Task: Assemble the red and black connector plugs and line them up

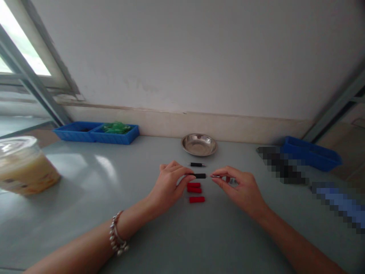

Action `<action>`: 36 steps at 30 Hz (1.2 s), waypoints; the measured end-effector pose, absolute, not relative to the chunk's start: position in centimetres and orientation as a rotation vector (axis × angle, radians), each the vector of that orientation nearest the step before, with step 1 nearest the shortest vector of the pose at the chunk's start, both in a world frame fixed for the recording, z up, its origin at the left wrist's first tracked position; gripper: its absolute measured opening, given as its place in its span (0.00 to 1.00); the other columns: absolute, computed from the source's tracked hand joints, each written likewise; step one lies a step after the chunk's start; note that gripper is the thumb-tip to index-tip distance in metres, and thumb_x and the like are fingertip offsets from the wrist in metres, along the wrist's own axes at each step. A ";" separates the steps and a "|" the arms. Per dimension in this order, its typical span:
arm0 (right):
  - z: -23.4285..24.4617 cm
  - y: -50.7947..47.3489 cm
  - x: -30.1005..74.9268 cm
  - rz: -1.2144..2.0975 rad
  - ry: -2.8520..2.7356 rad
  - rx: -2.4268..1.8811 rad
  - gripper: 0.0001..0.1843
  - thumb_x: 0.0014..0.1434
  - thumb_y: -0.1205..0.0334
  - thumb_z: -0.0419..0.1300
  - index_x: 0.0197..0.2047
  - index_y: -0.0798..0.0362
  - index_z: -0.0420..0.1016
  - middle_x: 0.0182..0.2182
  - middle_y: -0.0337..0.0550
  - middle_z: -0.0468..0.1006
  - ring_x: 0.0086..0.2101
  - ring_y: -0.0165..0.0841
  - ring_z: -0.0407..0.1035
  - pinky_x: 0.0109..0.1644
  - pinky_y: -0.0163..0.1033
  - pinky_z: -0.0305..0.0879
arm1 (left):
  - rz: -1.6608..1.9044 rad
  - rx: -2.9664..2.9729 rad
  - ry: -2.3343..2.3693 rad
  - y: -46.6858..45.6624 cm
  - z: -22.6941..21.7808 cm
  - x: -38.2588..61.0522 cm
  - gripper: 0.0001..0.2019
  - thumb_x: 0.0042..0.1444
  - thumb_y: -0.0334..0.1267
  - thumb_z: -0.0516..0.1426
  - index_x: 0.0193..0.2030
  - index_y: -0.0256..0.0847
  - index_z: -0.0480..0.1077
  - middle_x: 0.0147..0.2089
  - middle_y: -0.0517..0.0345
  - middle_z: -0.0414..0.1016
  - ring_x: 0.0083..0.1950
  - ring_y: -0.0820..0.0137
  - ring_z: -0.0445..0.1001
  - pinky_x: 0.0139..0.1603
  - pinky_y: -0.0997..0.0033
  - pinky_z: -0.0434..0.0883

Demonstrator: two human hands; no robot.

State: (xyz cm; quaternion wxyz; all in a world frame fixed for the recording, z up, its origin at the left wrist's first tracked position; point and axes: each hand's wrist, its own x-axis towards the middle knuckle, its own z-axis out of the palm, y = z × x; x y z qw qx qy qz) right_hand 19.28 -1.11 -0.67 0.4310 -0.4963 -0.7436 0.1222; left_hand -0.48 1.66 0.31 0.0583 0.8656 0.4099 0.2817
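Between thumb and fingers, my left hand (172, 181) pinches a black pen barrel (200, 176) that points right. Facing its end, my right hand (241, 183) holds a small silver metal pen tip (216, 176) in a closed pinch; a slight gap separates the two parts. Just beyond lies a black pen section with a silver tip (197, 164), flat on the table. Nearer to me are red tube-shaped pieces: two side by side (194, 187) and one apart (197, 199). Fingers cover the barrel's left end.
A shallow steel dish (199, 154) stands near the wall. At the back left is a divided blue tray (72, 134) with green pieces (116, 128). A lidded plastic cup (25, 171) is at far left. Another blue tray (310, 154) and blurred-out items occupy the right.
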 end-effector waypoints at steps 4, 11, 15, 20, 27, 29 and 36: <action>-1.0 -0.4 20.1 0.172 -1.884 -1.415 0.06 0.51 0.66 0.55 0.31 0.53 0.72 0.26 0.40 0.74 0.25 0.29 0.65 0.31 0.35 0.61 | 0.730 2.622 1.393 2.2 -0.3 -0.8 0.10 0.57 0.41 0.50 0.34 0.41 0.70 0.35 0.58 0.73 0.40 0.64 0.64 0.38 0.64 0.55; -2.4 0.8 21.2 0.059 -1.989 -1.633 0.08 0.47 0.72 0.54 0.28 0.54 0.73 0.24 0.42 0.75 0.25 0.31 0.66 0.31 0.38 0.62 | 0.532 2.562 1.516 3.5 -1.7 -1.4 0.10 0.55 0.41 0.51 0.37 0.42 0.71 0.39 0.53 0.69 0.43 0.60 0.61 0.38 0.61 0.57; -3.2 1.1 21.5 0.038 -2.055 -1.694 0.10 0.45 0.75 0.53 0.26 0.53 0.73 0.22 0.42 0.74 0.25 0.32 0.67 0.32 0.38 0.62 | 0.484 2.532 1.476 3.5 -1.4 -1.2 0.10 0.56 0.41 0.50 0.37 0.42 0.71 0.39 0.53 0.69 0.44 0.59 0.61 0.39 0.60 0.58; -3.4 1.1 21.8 0.010 -2.061 -1.665 0.09 0.47 0.73 0.55 0.31 0.54 0.74 0.24 0.43 0.70 0.28 0.33 0.66 0.35 0.39 0.61 | 0.433 2.551 1.412 3.4 -1.1 -1.2 0.10 0.57 0.39 0.49 0.36 0.42 0.70 0.38 0.54 0.70 0.43 0.61 0.63 0.40 0.60 0.58; -2.8 3.1 20.6 -0.007 -2.093 -1.597 0.08 0.52 0.62 0.56 0.36 0.53 0.72 0.28 0.43 0.68 0.34 0.34 0.65 0.39 0.39 0.61 | 0.404 2.576 1.450 3.9 -0.6 -1.8 0.10 0.56 0.41 0.50 0.35 0.42 0.70 0.36 0.54 0.71 0.43 0.60 0.65 0.41 0.59 0.57; -2.7 4.1 19.7 0.013 -2.131 -1.627 0.10 0.53 0.61 0.56 0.38 0.54 0.72 0.31 0.45 0.69 0.37 0.34 0.65 0.42 0.39 0.60 | 0.370 2.582 1.444 3.9 -0.4 -2.0 0.09 0.55 0.41 0.50 0.35 0.42 0.70 0.35 0.55 0.71 0.43 0.60 0.65 0.40 0.60 0.57; -3.2 6.5 17.5 0.029 -2.147 -1.694 0.09 0.53 0.64 0.56 0.38 0.54 0.72 0.34 0.48 0.71 0.39 0.37 0.65 0.41 0.40 0.59 | 0.304 2.585 1.432 3.9 -0.3 -2.0 0.05 0.52 0.37 0.54 0.35 0.43 0.70 0.34 0.57 0.72 0.42 0.60 0.66 0.38 0.64 0.55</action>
